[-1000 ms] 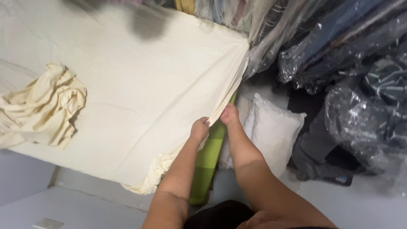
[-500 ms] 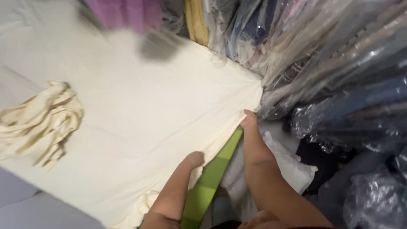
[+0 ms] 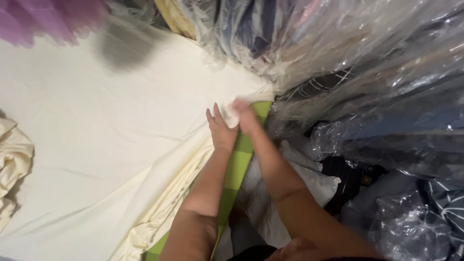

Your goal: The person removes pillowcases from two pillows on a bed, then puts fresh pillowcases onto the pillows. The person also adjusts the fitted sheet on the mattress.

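Observation:
A cream bed sheet (image 3: 111, 145) covers a mattress whose green checked side (image 3: 239, 164) shows along the right edge. My left hand (image 3: 221, 129) lies flat on the sheet near its far right corner, fingers pointing away. My right hand (image 3: 244, 116), blurred, grips the sheet's edge at the green mattress side just beside the left hand. The sheet hangs loose and bunched below my left forearm.
A crumpled cream cloth (image 3: 14, 164) lies at the left edge. Clothes in clear plastic covers (image 3: 367, 82) crowd the right side. A white pillow (image 3: 299, 179) sits below them. A purple fabric (image 3: 43, 19) is at the top left.
Both hands have moved farther along the mattress edge toward the far corner. The left hand went from the hanging sheet edge up onto the top surface.

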